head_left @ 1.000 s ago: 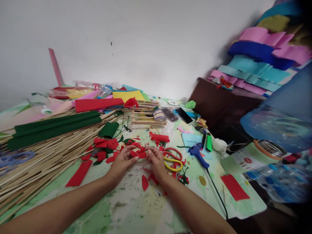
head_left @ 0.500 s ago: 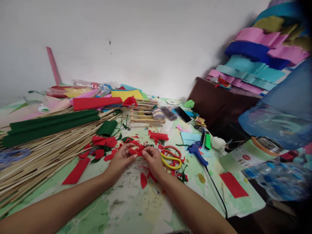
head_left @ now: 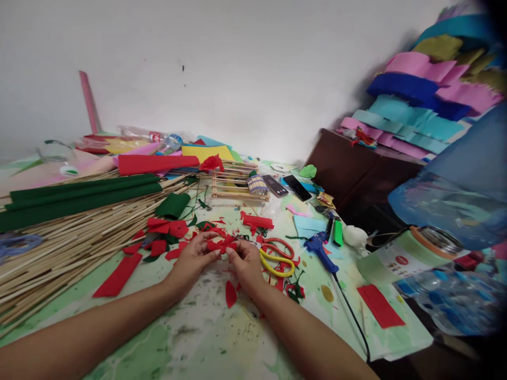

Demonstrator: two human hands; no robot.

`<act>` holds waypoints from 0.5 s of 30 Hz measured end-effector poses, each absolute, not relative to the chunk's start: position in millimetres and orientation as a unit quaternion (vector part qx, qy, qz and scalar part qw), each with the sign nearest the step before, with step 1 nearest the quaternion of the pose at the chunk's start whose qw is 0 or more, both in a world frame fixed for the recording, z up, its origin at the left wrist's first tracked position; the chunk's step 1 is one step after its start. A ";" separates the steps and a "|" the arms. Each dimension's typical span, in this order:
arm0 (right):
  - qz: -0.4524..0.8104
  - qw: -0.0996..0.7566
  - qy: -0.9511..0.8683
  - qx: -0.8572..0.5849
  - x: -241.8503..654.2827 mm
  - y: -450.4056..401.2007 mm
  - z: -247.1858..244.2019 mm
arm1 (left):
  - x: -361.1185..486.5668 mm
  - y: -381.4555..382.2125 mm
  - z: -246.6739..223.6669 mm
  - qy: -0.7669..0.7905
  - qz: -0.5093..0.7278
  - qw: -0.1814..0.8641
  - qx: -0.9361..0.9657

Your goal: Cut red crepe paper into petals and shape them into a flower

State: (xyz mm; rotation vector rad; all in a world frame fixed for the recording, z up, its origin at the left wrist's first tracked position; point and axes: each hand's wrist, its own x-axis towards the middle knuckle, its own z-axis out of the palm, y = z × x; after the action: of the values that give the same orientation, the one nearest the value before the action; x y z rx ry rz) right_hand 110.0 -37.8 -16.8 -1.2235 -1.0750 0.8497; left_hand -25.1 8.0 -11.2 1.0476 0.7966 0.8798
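Between my two hands is a small red crepe-paper flower piece (head_left: 222, 245) with several pointed lobes. My left hand (head_left: 197, 258) pinches its left side with thumb and fingers. On the other side, my right hand (head_left: 246, 262) grips the right edge, thumb toward me. Just right of that hand lie scissors with yellow and orange handles (head_left: 279, 263); their blades are mostly hidden. A loose red petal (head_left: 231, 294) rests on the table below the hands. Red and green scraps (head_left: 160, 246) are scattered to the left, and a rolled red strip (head_left: 257, 221) lies beyond.
Thin wooden sticks (head_left: 79, 253) cover the left side, with dark green rolls (head_left: 83, 198) on top. A blue glue gun (head_left: 321, 252) and its cord lie at right, near a green tumbler (head_left: 407, 253). A small stick frame (head_left: 233, 184) and two phones (head_left: 298, 188) stand farther back.
The red piece between my fingers now shows more of its spread lobes. My hands stay in nearly the same place, and the view has shifted slightly.
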 end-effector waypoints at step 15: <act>0.335 0.568 -0.446 -0.605 102.3 -31.9 -33.1 | -24.7 20.9 -30.3 0.391 0.375 0.695 0.473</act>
State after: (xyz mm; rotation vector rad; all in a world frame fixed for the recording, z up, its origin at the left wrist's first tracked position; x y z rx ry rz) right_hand 102.3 -31.9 -33.1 -1.4220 -1.0473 0.7863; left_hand -24.7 20.9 -30.3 1.0551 0.8717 0.8372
